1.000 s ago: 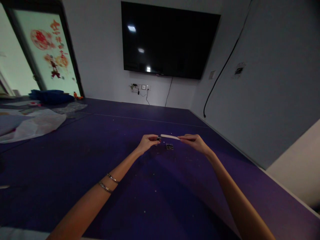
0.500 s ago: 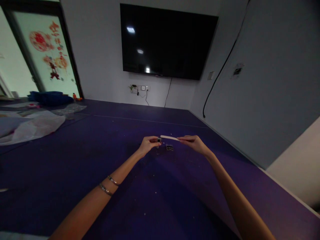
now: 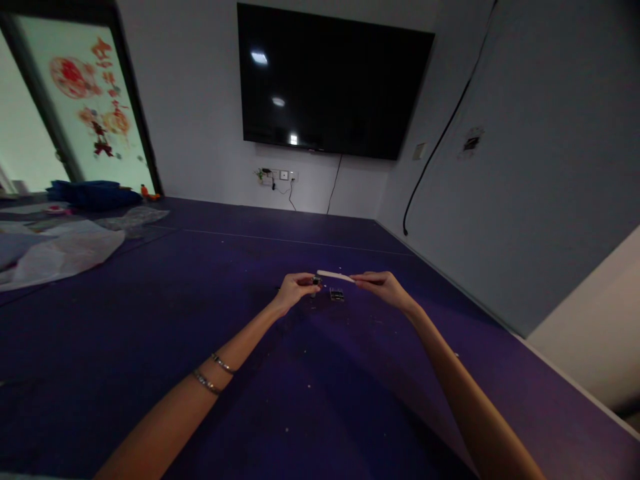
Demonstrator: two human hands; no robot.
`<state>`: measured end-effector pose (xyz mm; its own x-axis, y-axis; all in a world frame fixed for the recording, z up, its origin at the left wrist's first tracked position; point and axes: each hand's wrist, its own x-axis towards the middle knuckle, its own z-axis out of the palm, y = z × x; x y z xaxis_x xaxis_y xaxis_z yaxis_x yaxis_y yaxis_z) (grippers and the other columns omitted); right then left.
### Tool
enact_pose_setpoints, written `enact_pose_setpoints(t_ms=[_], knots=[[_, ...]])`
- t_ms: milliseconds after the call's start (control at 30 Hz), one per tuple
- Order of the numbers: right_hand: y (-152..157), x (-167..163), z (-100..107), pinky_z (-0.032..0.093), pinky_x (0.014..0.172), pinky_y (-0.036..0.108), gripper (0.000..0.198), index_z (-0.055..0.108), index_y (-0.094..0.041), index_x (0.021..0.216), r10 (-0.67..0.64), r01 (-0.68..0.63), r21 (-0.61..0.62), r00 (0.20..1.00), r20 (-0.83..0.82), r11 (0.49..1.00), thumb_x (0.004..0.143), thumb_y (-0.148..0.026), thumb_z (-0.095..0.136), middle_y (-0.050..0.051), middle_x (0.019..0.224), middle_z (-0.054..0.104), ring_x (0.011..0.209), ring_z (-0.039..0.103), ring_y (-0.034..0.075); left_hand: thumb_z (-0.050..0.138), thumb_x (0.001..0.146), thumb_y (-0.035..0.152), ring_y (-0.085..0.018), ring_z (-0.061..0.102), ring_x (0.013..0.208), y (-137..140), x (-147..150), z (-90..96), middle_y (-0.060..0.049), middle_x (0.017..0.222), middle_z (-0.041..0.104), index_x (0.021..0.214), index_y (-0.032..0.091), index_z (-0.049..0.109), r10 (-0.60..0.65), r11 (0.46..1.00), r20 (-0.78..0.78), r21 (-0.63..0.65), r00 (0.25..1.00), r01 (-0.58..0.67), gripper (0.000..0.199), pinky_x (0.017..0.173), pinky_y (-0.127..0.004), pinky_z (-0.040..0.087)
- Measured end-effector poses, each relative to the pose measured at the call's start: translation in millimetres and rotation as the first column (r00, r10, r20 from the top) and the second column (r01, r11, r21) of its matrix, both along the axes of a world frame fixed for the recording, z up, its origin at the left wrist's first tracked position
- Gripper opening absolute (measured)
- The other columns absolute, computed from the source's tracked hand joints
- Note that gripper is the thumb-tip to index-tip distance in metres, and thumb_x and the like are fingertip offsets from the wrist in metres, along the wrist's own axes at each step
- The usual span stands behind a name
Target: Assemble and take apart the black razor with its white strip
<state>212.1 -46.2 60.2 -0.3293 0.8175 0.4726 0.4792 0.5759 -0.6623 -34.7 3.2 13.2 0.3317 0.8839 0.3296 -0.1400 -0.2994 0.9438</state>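
Two at once in a closed, pinching grip: small dark component (image 3: 316, 281) in the left hand (image 3: 291, 293), pale stick (image 3: 336, 275) in the right hand (image 3: 387, 289), above purple surface (image 3: 250, 413) near a dark module (image 3: 337, 295). Apparently aligning stick tip with component, perhaps without contact; next needing steady, fine aim.

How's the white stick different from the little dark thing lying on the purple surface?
The white stick is pale; the little dark thing is mostly blackish.
The white stick is long and thin; the little dark thing looks squarish.
The white stick is pinched in the right hand; the little dark thing lies on the purple surface.
Both show near the right hand.
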Motion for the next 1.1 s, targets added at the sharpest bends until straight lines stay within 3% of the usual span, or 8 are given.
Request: enact_pose_setpoints(t_ms=[233,400,567,767,967,1100], knots=[[-1,-2,1,0.048,0.072,0.031,0.029,0.069,-0.023,0.100,-0.035,0.034,0.019,0.999,0.013,0.999,0.078,-0.037,0.057,0.005,0.090,0.069,0.081,0.062,0.019,0.072,0.058,0.019,-0.016,0.063,0.070,-3,1,2.7,-0.005,0.076,0.070,0.079,0.013,0.069,0.000,1.000,-0.020,0.012,1.000,0.000,0.022,0.067,-0.027,0.048],[-1,-3,3,0.047,0.069,0.029,0.029,0.069,-0.023,0.100,0.025,-0.026,0.017,0.998,0.054,1.000,0.078,-0.038,0.057,0.005,0.087,0.069,0.078,0.061,0.018,0.071,0.059,0.018,-0.015,0.062,0.069,-1,1,0.4,-0.004,0.074,0.070,0.077,0.014,0.070,-0.011,1.000,-0.040,0.029,0.999,0.012,0.019,0.067,-0.027,0.047],[-3,-3,6,0.046,0.065,0.028,0.030,0.069,-0.024,0.100,-0.036,0.032,0.052,0.997,0.071,0.998,0.079,-0.039,0.055,0.005,0.084,0.068,0.074,0.060,0.017,0.072,0.057,0.018,-0.014,0.061,0.066,-1,2,-1.1,-0.004,0.074,0.070,0.076,0.014,0.069,-0.011,1.000,-0.021,0.010,1.000,0.011,0.020,0.063,-0.026,0.047],[-8,-8,12,0.045,0.064,0.028,0.028,0.069,-0.023,0.100,0.029,-0.033,0.040,0.995,0.094,0.999,0.079,-0.037,0.056,0.005,0.081,0.067,0.073,0.058,0.017,0.071,0.058,0.017,-0.013,0.060,0.064,-2,2,0.5,-0.003,0.071,0.068,0.074,0.014,0.069,-0.039,0.999,-0.038,0.031,0.999,0.040,0.017,0.062,-0.025,0.046],[-8,-4,13,0.045,0.063,0.028,0.028,0.068,-0.024,0.101,-0.025,0.019,0.069,0.997,0.079,0.997,0.080,-0.037,0.055,0.005,0.082,0.067,0.072,0.058,0.016,0.072,0.058,0.017,-0.013,0.059,0.064,0,1,0.3,-0.003,0.071,0.068,0.074,0.014,0.069,-0.019,1.000,-0.052,0.024,0.998,0.020,0.017,0.062,-0.025,0.045],[-10,-6,16,0.045,0.062,0.027,0.028,0.069,-0.024,0.100,0.014,-0.022,0.065,0.993,0.121,0.998,0.080,-0.038,0.055,0.005,0.080,0.066,0.071,0.058,0.016,0.072,0.057,0.018,-0.013,0.059,0.062,1,1,-0.2,-0.002,0.069,0.067,0.072,0.013,0.068,-0.031,0.999,-0.064,0.033,0.997,0.034,0.016,0.061,-0.025,0.044]])
